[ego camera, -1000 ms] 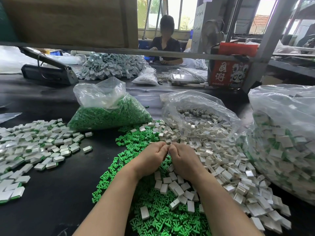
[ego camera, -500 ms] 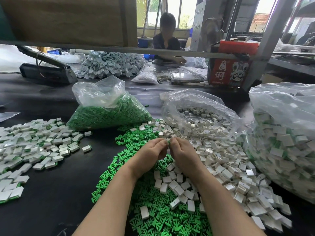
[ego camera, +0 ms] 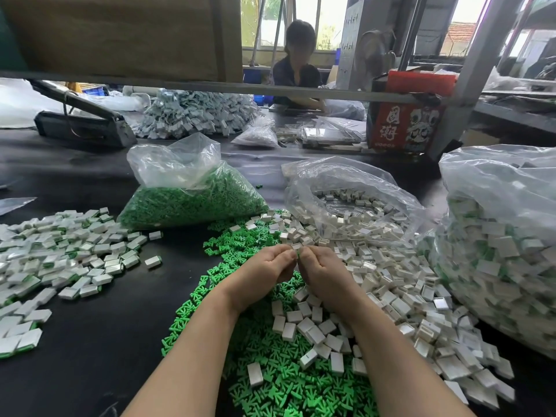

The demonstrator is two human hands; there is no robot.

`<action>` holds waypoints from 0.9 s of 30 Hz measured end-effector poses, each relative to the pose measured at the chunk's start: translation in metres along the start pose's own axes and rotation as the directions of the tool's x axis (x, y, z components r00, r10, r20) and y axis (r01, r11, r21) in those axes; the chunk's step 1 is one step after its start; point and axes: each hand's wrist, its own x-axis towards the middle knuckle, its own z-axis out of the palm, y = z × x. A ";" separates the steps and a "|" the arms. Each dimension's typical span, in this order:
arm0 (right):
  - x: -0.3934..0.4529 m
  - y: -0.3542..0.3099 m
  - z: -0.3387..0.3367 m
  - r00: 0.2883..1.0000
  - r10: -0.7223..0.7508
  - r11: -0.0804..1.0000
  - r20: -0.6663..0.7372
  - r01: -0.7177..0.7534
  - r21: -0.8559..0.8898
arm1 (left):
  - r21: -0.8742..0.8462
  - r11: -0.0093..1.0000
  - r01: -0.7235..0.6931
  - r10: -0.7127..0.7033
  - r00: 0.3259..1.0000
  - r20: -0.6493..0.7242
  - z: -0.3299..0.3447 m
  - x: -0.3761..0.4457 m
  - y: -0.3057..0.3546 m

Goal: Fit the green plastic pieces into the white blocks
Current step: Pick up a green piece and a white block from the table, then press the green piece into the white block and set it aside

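Note:
My left hand [ego camera: 261, 275] and my right hand [ego camera: 323, 273] meet fingertip to fingertip above the table's middle. Between them they pinch one small white block with a green plastic piece [ego camera: 298, 251]; most of it is hidden by the fingers. Under my wrists lies a spread of loose green pieces [ego camera: 270, 380]. Loose white blocks [ego camera: 391, 284] cover the table to the right of it. A heap of white blocks with green showing at their edges [ego camera: 60, 254] lies at the left.
A clear bag of green pieces [ego camera: 192, 203] stands behind the green spread. An open bag of white blocks [ego camera: 355, 206] sits right of it, and a big full bag [ego camera: 499, 251] fills the right edge. A person [ego camera: 296, 70] works across the black table [ego camera: 99, 341].
Both hands have lifted slightly and moved a little away from me, still joined at the fingertips. The view has shifted a bit; the piles have not moved.

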 end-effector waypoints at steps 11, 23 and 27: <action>-0.002 0.000 -0.002 0.997 0.003 0.999 0.078 0.001 -0.053 | 0.060 0.998 0.029 -0.033 0.997 0.065 -0.010 -0.002 0.000; -0.003 -0.001 -0.002 0.996 0.005 0.997 0.085 0.001 -0.073 | 0.030 0.998 0.058 -0.060 0.996 0.067 -0.009 -0.001 -0.001; -0.003 -0.002 -0.002 0.996 0.010 0.998 0.087 -0.004 -0.070 | 0.008 0.998 0.070 -0.071 0.994 0.079 -0.009 -0.001 -0.001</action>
